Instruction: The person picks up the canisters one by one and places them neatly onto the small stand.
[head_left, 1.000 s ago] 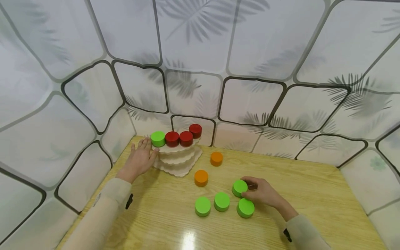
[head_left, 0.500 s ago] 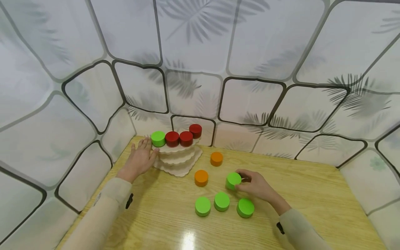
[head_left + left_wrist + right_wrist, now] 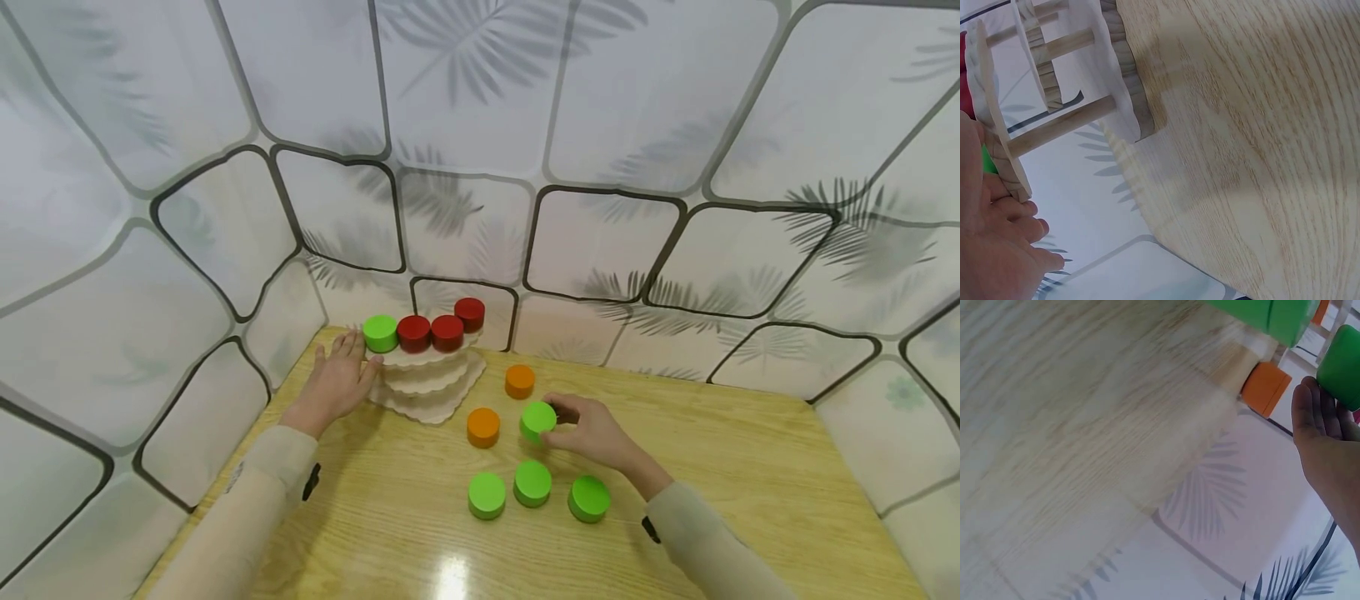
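My left hand (image 3: 339,379) is at the left side of a three-tiered, scallop-edged stand (image 3: 420,358), touching the top tier next to a green disc (image 3: 380,333). In the left wrist view its fingers (image 3: 1029,230) lie by the tier's edge. Several red discs (image 3: 447,332) share the top tier with the green one. My right hand (image 3: 588,432) pinches another green disc (image 3: 537,422) between thumb and fingers, seemingly raised off the table. Two orange discs (image 3: 483,427) stand on the table between the stand and that hand. Nearer me sit three green discs (image 3: 532,484).
A wood-grain table (image 3: 390,533) carries everything. White patterned walls (image 3: 465,225) enclose it at the back and both sides, and the stand is close to the back left corner. Wooden posts (image 3: 1063,127) separate the stand's tiers.
My right hand has carried the green disc leftward and away from me, from beside the front green discs to near the orange ones. The left hand and stand look unchanged.
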Available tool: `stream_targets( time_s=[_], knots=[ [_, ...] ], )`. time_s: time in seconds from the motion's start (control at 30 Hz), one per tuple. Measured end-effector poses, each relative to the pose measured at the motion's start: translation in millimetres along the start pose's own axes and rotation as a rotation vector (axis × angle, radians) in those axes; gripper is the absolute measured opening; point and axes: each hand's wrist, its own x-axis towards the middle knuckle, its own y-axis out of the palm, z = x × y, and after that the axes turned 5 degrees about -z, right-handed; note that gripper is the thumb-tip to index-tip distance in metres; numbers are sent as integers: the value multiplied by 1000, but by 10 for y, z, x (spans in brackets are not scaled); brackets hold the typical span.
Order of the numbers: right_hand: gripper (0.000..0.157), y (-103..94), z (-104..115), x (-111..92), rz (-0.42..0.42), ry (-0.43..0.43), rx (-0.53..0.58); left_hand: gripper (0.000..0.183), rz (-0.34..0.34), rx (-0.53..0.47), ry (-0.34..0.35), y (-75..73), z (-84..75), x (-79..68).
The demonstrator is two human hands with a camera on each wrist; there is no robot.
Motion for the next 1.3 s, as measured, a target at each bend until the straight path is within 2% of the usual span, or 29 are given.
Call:
stream_targets(
  time_s=[0.5,0.83,1.3],
  knots=[
    [51,243,205,246,-9,21,3,76,11,-8,-9,-10,-18,12],
    [48,454,371,429,-25,19,33,80,18,-17,-15,1,-23,25],
    [39,661,629,697,-35,9,15,81,25,-13,-22,5,-13,30]
  ],
)
